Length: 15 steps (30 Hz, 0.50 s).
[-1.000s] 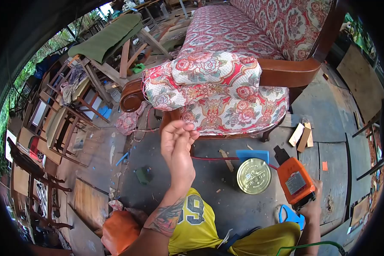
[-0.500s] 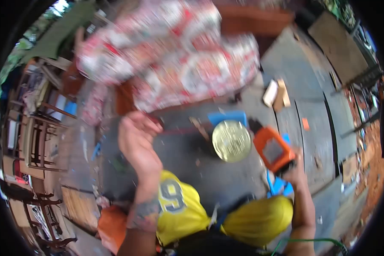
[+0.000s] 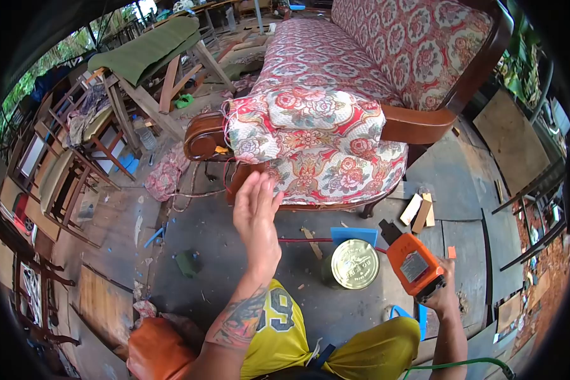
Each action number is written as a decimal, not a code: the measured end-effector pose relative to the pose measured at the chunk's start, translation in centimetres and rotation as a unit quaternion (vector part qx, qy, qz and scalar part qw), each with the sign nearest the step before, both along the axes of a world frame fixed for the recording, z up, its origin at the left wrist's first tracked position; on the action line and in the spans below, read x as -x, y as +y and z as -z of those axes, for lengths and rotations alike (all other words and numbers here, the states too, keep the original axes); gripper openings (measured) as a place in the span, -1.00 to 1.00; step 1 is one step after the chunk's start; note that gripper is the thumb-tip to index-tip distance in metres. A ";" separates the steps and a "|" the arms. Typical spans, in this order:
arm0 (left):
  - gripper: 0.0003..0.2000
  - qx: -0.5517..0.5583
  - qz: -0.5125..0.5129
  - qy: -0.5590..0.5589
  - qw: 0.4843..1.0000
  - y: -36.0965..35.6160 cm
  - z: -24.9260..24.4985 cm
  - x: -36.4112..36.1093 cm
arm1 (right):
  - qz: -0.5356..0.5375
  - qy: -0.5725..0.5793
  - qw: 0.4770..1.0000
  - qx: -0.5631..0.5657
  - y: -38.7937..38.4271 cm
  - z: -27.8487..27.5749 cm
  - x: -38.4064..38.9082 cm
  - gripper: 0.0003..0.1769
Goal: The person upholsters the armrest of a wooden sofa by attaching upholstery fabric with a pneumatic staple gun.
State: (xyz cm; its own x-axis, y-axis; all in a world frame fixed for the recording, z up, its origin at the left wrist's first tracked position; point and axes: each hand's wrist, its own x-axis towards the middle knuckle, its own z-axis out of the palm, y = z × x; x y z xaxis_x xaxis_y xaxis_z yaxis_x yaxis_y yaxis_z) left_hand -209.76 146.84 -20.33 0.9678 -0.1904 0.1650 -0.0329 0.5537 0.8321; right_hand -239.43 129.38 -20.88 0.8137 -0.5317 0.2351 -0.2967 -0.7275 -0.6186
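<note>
My left hand is raised in front of the near end of a sofa, its fingers stretched out and nothing visible in it. Behind the fingertips is the sofa's floral fabric, covering the arm and side panel. My right hand grips an orange staple gun with a silver label; its black nose points up and left, toward the sofa. Left of the gun stands a round can with a gold lid. A flat blue piece is just behind the can.
Wood offcuts lie near the sofa's front leg. Old chairs and a trestle draped with green cloth stand at the left. A green hose runs by my right arm. An orange bag lies beside my left arm.
The view has tilted up, showing more of the sofa. My left hand's curled fingers have straightened, and it is now before the sofa panel. The right hand still holds the gun.
</note>
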 end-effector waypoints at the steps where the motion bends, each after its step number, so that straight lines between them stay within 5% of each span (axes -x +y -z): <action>1: -0.68 0.005 -0.001 0.004 1.000 -0.4 -0.3 -0.3 | -0.013 0.002 0.998 0.063 -0.4 0.0 0.2 -0.60; 3: -0.65 0.038 0.054 0.033 0.997 -1.4 -0.7 -0.9 | 0.033 0.026 0.999 -0.005 0.2 -2.0 0.0 -0.60; 7: -0.66 0.053 0.088 0.059 0.993 -2.5 -0.6 -0.2 | 0.016 -0.005 0.992 0.128 -0.5 -0.6 1.5 -0.30; 9: -0.68 0.043 0.081 0.064 0.994 -2.5 0.6 0.6 | 0.045 0.008 0.981 0.190 -0.5 1.0 2.4 -0.36; 15: -0.78 -0.016 0.095 0.115 0.989 -1.2 2.7 1.5 | 0.105 0.051 0.985 0.131 -1.1 6.2 5.2 -0.53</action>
